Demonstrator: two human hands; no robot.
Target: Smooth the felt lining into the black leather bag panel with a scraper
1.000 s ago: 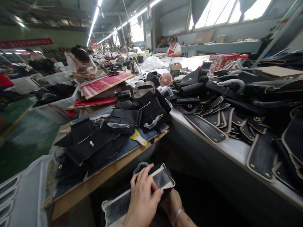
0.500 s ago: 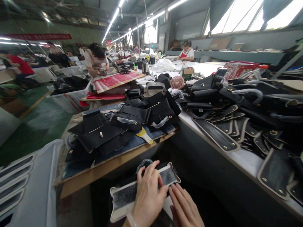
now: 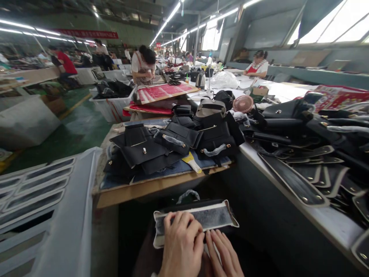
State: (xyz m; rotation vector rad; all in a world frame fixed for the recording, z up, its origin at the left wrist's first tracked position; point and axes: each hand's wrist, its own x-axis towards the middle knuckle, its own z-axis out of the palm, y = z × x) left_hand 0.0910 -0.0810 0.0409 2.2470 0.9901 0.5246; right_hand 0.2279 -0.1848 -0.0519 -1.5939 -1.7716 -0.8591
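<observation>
Both hands (image 3: 198, 250) press the panel's (image 3: 201, 217) near edge.

There is only the one view, worn on the person's head, looking forward and steeply down so that the left hand (image 3: 181, 246) and right hand (image 3: 223, 256) sit close at the bottom edge. It faces along the long white table (image 3: 319, 219) on the right and the wooden board (image 3: 150, 186) ahead. Co-workers and ceiling lights are far back, so no second view shares anything.
</observation>
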